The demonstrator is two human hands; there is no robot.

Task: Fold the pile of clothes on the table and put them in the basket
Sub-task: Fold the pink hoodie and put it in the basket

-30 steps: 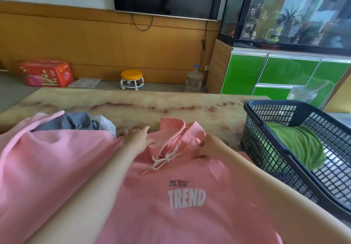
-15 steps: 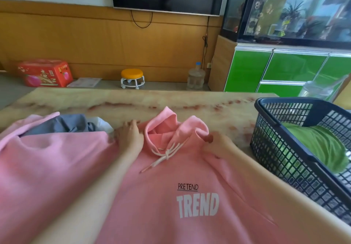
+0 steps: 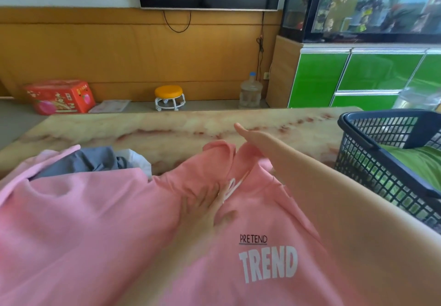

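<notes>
A pink hoodie with white "PRETEND TREND" print lies face up across the near part of the marble table. My left hand presses flat on its chest just below the neck, fingers spread beside the white drawstring. My right hand reaches over the bunched hood, fingers straight and flat. A grey garment and a white one lie behind the hoodie at the left. The dark basket at the right holds a folded green garment.
Beyond the table's far edge stand a red box, a small orange stool and a water jug on the floor. A green cabinet with an aquarium on top fills the right. A TV hangs on the wall.
My left hand slid from the hoodie's left shoulder down onto its chest by the drawstring. My right hand left the right shoulder and stretched forward over the hood.
</notes>
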